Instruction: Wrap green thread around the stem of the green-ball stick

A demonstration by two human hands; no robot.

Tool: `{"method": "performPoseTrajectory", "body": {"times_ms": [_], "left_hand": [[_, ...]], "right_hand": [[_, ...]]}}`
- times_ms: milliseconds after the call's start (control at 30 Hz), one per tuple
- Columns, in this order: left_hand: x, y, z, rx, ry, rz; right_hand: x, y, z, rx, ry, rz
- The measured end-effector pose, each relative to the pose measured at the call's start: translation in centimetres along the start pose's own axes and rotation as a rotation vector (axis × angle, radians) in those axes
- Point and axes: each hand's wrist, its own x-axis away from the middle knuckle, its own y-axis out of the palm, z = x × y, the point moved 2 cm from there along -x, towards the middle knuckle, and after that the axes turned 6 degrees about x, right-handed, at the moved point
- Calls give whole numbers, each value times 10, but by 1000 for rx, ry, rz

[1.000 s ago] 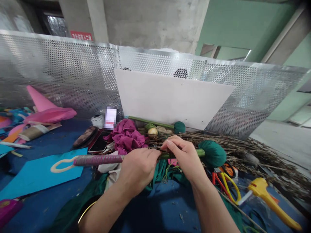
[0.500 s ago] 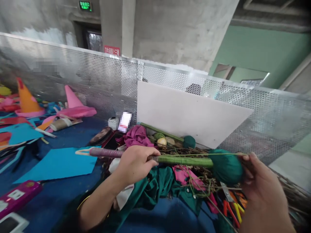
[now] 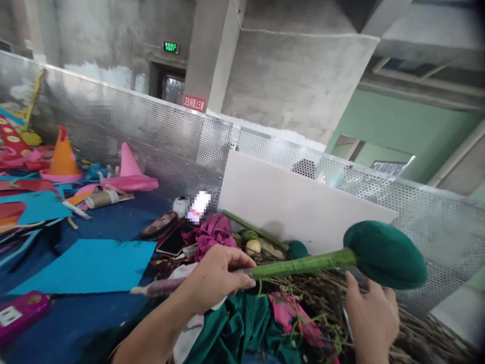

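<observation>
My left hand point(image 3: 215, 275) is closed round the middle of a long stick point(image 3: 299, 264). The stick's right part is wound in green and ends in a dark green cloth ball point(image 3: 384, 254); its left part is purple. The ball end is tilted up to the right. My right hand point(image 3: 371, 316) is below the ball, fingers half curled and spread, apart from the stick, with nothing plainly in it. Under both hands lie green cloth point(image 3: 235, 328) and pink scraps point(image 3: 291, 318).
A perforated metal screen point(image 3: 151, 136) and a white board point(image 3: 288, 202) stand behind. Dry twigs point(image 3: 417, 338) pile at right. Magenta cloth point(image 3: 214, 235), a second green-ball stick point(image 3: 265, 237), a phone point(image 3: 172, 242), blue sheet point(image 3: 91, 265) and cone hats point(image 3: 62, 156) lie on the blue table.
My right hand let go of the stick and thread and dropped below the ball. My left hand tilted the ball end upward. The view swung up and left.
</observation>
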Motion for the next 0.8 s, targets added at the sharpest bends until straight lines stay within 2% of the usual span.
{"method": "performPoseTrajectory", "body": {"times_ms": [67, 100, 167, 233, 333, 400, 467, 533, 600, 667, 733, 800], "left_hand": [[1, 2, -1, 45, -9, 37], [1, 4, -1, 64, -11, 47], [2, 6, -1, 108, -3, 58], [2, 8, 0, 159, 17, 60], [3, 7, 2, 227, 36, 76], [3, 6, 2, 243, 42, 105], [1, 6, 2, 243, 46, 131], [-1, 7, 0, 244, 40, 128], [-4, 11, -3, 273, 61, 111], [-6, 16, -6, 303, 70, 86], [-8, 22, -8, 320, 61, 70], [-8, 28, -10, 324, 47, 75]], "right_hand": [[13, -3, -17, -123, -24, -57], [24, -3, -31, -280, -54, -133], [50, -2, -61, -537, -48, -399], [78, -1, -94, -720, -104, -666], [105, -7, -127, -900, -233, -933], [107, -15, -133, -877, -264, -904], [103, -25, -132, -883, -238, -709], [101, -30, -131, -1041, -188, -530], [104, -28, -134, -1308, -122, -535], [109, -22, -139, -1550, -12, -619], [113, -16, -143, -1681, 155, -689], [115, -15, -144, -1695, 320, -705]]}}
